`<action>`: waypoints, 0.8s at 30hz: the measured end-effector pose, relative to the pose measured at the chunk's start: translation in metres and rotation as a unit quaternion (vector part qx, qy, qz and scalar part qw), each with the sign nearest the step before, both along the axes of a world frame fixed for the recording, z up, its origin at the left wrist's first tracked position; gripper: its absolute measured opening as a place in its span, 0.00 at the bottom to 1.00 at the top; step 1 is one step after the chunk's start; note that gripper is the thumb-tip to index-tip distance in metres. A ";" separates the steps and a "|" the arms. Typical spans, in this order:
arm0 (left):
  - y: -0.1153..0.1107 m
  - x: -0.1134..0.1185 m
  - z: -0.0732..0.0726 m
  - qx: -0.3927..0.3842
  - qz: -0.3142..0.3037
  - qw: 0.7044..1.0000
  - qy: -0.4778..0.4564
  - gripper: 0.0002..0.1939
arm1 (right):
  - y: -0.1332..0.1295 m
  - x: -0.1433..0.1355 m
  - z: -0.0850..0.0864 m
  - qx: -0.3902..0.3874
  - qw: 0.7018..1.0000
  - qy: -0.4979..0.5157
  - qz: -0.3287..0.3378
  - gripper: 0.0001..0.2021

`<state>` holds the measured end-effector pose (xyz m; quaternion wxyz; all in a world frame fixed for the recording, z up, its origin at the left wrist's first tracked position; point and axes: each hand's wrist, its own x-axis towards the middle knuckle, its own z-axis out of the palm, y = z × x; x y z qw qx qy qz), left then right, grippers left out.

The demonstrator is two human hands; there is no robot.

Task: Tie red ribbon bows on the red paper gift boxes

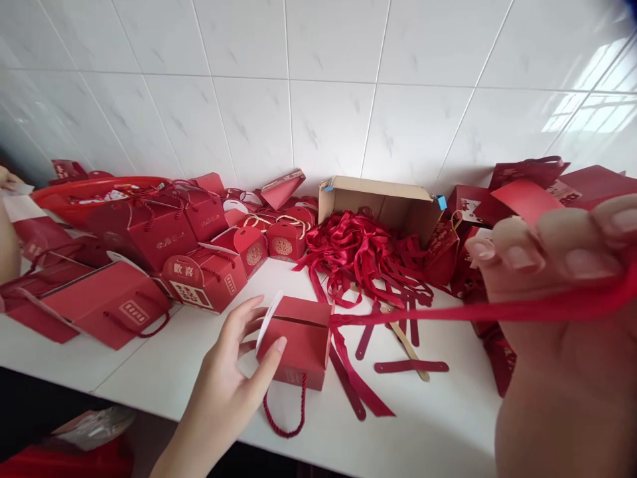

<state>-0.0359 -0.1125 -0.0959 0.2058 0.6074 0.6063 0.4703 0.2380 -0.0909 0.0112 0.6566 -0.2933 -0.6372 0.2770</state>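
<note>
A small red gift box (298, 340) with a twisted cord handle (286, 431) lies on the white table in front of me. My left hand (243, 368) grips it from the left, thumb on its upper face and fingers behind the white flap edge. On the right, close to the camera, my right hand (552, 279) is closed round a red ribbon (423, 315). That ribbon runs taut from the box's right side to the hand, and a loose tail of it hangs down beside the box. My right fingertips are blurred.
Behind the box, a heap of red ribbons (363, 249) spills from a cardboard carton (383, 189). Flat strap handles (411, 366) are scattered to the right. Red boxes (206, 282) crowd the left and right sides. Another person's arm (6, 239) shows at far left.
</note>
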 end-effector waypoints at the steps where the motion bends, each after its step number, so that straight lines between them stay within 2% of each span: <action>1: -0.001 0.002 0.000 0.001 0.008 1.000 -0.018 0.23 | 0.002 -0.005 -0.002 -0.001 0.999 0.024 0.025 0.06; 3: -0.002 0.005 0.000 0.001 0.011 0.999 -0.044 0.20 | 0.009 -0.021 -0.008 -0.049 0.992 0.013 0.116 0.03; 5: -0.003 0.008 0.000 -0.001 -0.009 0.998 -0.060 0.17 | 0.020 -0.039 -0.018 -0.133 0.962 -0.115 0.208 0.03; 6: -0.005 0.009 0.000 -0.002 -0.018 0.998 -0.068 0.17 | 0.026 -0.048 -0.023 -0.163 0.942 -0.181 0.230 0.04; 9: -0.009 0.014 0.000 -0.005 -0.005 0.995 -0.099 0.17 | 0.037 -0.067 -0.037 -0.201 0.902 -0.319 0.208 0.06; 14: -0.015 0.023 0.005 0.002 0.013 0.991 -0.131 0.15 | 0.040 -0.075 -0.044 -0.250 0.865 -0.387 0.196 0.09; 24: -0.014 0.015 -0.006 0.016 -0.029 0.997 -0.073 0.15 | 0.042 -0.077 -0.043 -0.262 0.859 -0.365 0.246 0.11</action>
